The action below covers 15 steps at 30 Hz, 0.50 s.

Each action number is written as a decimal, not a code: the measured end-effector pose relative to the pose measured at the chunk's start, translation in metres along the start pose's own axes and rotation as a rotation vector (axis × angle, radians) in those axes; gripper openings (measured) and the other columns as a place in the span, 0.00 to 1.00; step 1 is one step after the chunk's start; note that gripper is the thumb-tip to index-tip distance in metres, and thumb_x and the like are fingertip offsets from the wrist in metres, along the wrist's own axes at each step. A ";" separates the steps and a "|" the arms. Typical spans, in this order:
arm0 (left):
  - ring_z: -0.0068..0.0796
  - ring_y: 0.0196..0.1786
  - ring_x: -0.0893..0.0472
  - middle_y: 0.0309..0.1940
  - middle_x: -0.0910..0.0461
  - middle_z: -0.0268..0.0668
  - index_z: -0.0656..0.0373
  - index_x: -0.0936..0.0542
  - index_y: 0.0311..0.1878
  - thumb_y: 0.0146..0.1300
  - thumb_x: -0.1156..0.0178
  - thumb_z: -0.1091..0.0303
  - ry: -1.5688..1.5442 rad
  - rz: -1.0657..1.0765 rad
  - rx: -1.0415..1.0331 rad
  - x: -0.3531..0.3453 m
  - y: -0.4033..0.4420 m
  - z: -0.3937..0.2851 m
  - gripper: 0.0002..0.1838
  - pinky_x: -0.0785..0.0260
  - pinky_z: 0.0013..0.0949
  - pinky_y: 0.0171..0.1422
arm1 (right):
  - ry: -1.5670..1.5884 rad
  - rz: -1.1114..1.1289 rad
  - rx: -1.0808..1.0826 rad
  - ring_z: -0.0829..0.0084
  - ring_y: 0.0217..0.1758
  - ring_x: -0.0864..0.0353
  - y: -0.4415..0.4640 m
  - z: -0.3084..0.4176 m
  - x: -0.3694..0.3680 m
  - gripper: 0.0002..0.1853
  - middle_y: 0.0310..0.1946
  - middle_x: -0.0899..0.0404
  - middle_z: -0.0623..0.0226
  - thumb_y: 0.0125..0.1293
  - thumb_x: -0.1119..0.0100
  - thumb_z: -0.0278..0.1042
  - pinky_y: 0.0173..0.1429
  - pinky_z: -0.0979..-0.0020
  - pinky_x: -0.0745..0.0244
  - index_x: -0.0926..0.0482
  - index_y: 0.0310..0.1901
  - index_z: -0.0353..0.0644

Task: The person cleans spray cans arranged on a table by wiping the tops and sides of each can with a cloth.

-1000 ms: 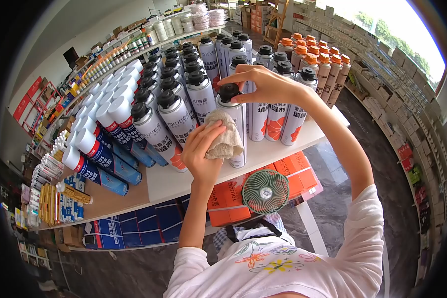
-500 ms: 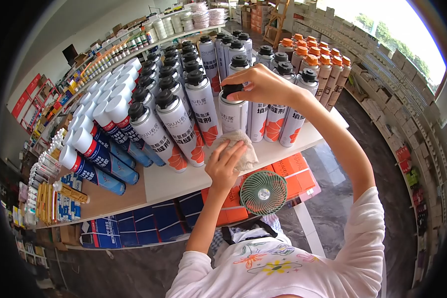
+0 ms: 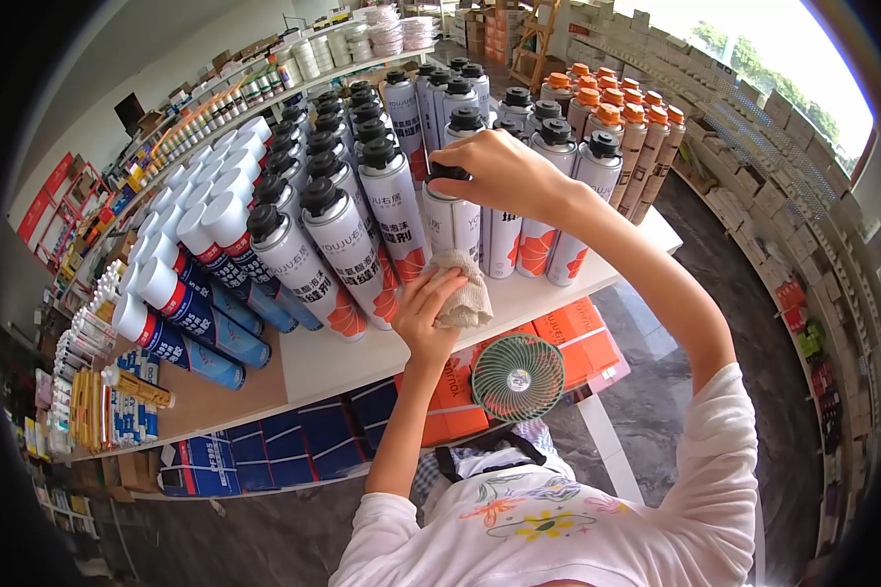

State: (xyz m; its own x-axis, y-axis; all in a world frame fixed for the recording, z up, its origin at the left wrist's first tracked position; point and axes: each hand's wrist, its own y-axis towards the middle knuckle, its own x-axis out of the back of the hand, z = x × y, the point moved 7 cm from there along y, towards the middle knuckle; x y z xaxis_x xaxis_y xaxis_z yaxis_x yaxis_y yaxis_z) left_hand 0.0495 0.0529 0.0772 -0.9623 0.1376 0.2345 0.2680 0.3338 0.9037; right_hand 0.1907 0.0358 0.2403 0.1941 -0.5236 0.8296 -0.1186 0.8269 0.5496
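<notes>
My right hand (image 3: 499,171) grips the black cap of a white foam spray can (image 3: 451,225) from above, fingers curled round the cap. The can is upright at the front of its row, with a vertical seam and part of its lettering facing me. Lower down, my left hand (image 3: 428,311) holds a crumpled beige cloth (image 3: 466,295) against the can's lower body, hiding the bottom of it. Just left stands a matching can (image 3: 395,207) with a red pattern. Another similar can (image 3: 538,240) stands to the right, partly behind my right forearm.
Several blue cans with white caps (image 3: 201,328) fill the table's left side. Orange-capped cans (image 3: 646,147) stand at the back right. A green fan (image 3: 518,379) is in front of me, near orange boxes (image 3: 578,338) under the white tabletop (image 3: 362,364). Shelves (image 3: 754,186) line the right.
The can under my right hand has turned, so its seam now shows and its lettering has shifted. My right wrist has rotated, and the cloth sits slightly further left.
</notes>
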 end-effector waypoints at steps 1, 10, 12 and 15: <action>0.41 0.50 0.15 0.45 0.12 0.31 0.52 0.13 0.43 0.41 0.28 0.76 -0.001 -0.003 0.000 0.005 0.011 -0.004 0.20 0.23 0.38 0.57 | -0.003 0.001 0.001 0.48 0.36 0.15 0.002 0.004 -0.001 0.16 0.28 0.18 0.49 0.65 0.35 0.41 0.46 0.56 0.18 0.16 0.39 0.33; 0.38 0.52 0.16 0.47 0.12 0.27 0.50 0.12 0.44 0.40 0.30 0.76 0.025 -0.066 -0.108 0.011 0.024 -0.016 0.22 0.22 0.37 0.56 | -0.130 -0.002 -0.127 0.49 0.32 0.15 0.002 0.008 -0.005 0.19 0.25 0.19 0.47 0.63 0.36 0.43 0.40 0.57 0.18 0.17 0.29 0.31; 0.37 0.52 0.16 0.47 0.12 0.27 0.50 0.12 0.44 0.41 0.31 0.77 0.029 -0.012 -0.122 -0.001 -0.008 -0.005 0.22 0.22 0.37 0.56 | -0.127 0.022 -0.194 0.49 0.32 0.15 0.003 0.005 0.001 0.19 0.25 0.19 0.47 0.63 0.35 0.44 0.41 0.57 0.18 0.17 0.29 0.31; 0.37 0.51 0.16 0.47 0.12 0.28 0.50 0.12 0.44 0.41 0.33 0.79 0.051 0.080 -0.015 -0.006 -0.035 0.007 0.22 0.22 0.36 0.55 | -0.074 0.069 -0.255 0.50 0.33 0.15 0.004 0.000 0.011 0.21 0.26 0.18 0.48 0.61 0.33 0.50 0.44 0.58 0.17 0.13 0.37 0.34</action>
State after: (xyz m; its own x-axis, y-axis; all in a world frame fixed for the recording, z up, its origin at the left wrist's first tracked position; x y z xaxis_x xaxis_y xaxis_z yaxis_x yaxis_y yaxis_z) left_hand 0.0460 0.0470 0.0422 -0.9392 0.1157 0.3233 0.3434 0.3093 0.8868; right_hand 0.1923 0.0334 0.2518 0.1212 -0.4704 0.8741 0.1221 0.8810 0.4571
